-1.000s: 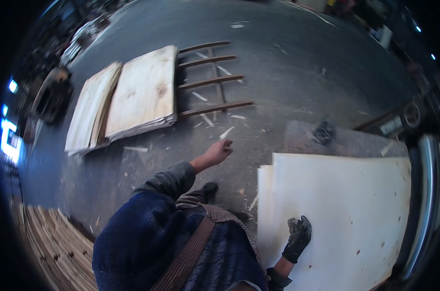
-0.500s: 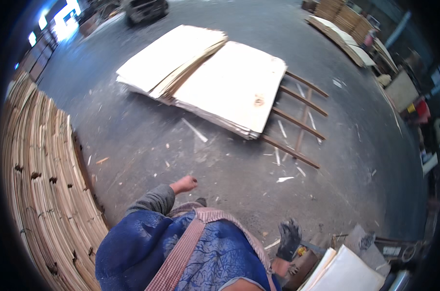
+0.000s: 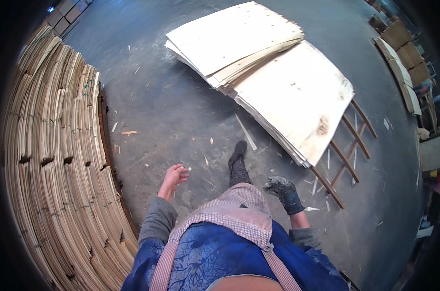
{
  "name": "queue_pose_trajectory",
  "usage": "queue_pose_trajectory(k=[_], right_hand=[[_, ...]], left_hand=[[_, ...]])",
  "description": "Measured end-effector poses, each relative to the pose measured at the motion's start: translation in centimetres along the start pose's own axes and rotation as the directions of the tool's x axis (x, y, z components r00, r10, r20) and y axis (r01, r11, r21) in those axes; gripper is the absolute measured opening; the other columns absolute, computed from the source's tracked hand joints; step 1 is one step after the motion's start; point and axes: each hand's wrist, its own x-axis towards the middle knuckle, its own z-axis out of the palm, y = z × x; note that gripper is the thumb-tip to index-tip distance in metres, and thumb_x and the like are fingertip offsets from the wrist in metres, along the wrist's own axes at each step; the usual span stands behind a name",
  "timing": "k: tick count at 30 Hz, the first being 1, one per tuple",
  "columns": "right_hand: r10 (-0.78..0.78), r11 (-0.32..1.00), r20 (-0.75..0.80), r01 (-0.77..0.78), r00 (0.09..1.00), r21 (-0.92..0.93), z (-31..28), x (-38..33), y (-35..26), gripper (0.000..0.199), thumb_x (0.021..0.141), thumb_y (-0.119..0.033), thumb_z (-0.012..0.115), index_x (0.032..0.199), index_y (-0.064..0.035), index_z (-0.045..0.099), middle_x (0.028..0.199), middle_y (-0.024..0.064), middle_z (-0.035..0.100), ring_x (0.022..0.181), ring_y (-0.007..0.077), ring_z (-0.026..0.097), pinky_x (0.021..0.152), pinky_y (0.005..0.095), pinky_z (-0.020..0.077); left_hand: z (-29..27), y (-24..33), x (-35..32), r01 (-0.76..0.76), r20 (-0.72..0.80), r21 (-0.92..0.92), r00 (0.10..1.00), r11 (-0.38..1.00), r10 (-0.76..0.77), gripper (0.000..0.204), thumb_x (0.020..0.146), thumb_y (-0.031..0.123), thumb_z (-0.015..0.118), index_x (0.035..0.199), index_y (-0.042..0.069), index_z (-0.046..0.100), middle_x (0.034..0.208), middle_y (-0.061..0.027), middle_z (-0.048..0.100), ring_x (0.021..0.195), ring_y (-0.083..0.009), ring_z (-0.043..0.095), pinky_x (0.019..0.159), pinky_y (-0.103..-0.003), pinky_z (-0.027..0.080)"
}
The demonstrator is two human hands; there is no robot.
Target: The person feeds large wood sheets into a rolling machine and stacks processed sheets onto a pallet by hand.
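Note:
My bare left hand [image 3: 175,176] hangs over the floor, its fingers loosely curled and slightly apart. A tiny pale speck shows at its fingertips; whether it is touched or lies on the floor behind, I cannot tell. My right hand [image 3: 281,190], in a dark, dusty glove, is held off to the right with bent, parted fingers and nothing visible in it. Ahead, two stacks of pale wood veneer sheets lie side by side, the left stack [image 3: 234,36] overlapping the edge of the right stack [image 3: 292,92]. Neither hand touches them.
A tall pile of bundled veneer [image 3: 60,160] lines my left side. Wooden slats [image 3: 343,160] stick out from under the right stack. Wood scraps [image 3: 245,132] litter the concrete floor [image 3: 181,111]. More sheets and stacks [image 3: 399,68] stand at the far right.
My view has turned left, so the veneer stacks sit farther right and the left pile nearer. My right hand has swung forward from beside some sheets, and one foot has stepped ahead.

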Motion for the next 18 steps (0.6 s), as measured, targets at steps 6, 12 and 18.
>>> queue_pose_trajectory(k=[6, 12, 18], right_hand=[[0.403, 0.763, 0.07, -0.377, 0.912, 0.525, -1.4, 20.4, 2.5, 0.032, 0.086, -0.022, 0.044, 0.111, -0.0018, 0.048, 0.101, 0.0139, 0.057, 0.095, 0.0266, 0.055, 0.083, 0.039, 0.0447], [0.417, 0.647, 0.126, -0.391, 0.9, 0.655, -2.4, 44.6, 4.5, 0.035, 0.084, -0.018, 0.048, 0.116, -0.0029, 0.044, 0.108, 0.0143, 0.053, 0.098, 0.0286, 0.054, 0.084, 0.0411, 0.0444], [0.542, 0.508, 0.0, -0.328, 0.84, 0.797, -1.7, 68.4, 11.5, 0.025, 0.087, -0.017, 0.043, 0.109, -0.0051, 0.046, 0.1, 0.0141, 0.053, 0.091, 0.0314, 0.055, 0.077, 0.0418, 0.0483]], left_hand=[[0.7, 12.1, 14.9, -0.005, -0.045, -0.061, 0.999, 0.998, 0.002, 0.036, 0.086, 0.013, 0.045, 0.118, 0.0, 0.038, 0.102, -0.014, 0.055, 0.082, -0.0222, 0.059, 0.065, -0.03, 0.051], [3.2, 23.8, 32.3, 0.055, -0.02, -0.043, 0.998, 0.998, -0.056, 0.036, 0.086, 0.013, 0.045, 0.118, -0.002, 0.038, 0.102, -0.0158, 0.055, 0.083, -0.0235, 0.059, 0.067, -0.032, 0.052], [6.5, 31.8, 48.5, 0.111, -0.026, -0.095, 0.993, 0.989, -0.114, 0.04, 0.085, 0.013, 0.047, 0.12, -0.003, 0.037, 0.103, -0.0148, 0.055, 0.084, -0.0221, 0.058, 0.066, -0.03, 0.049]])
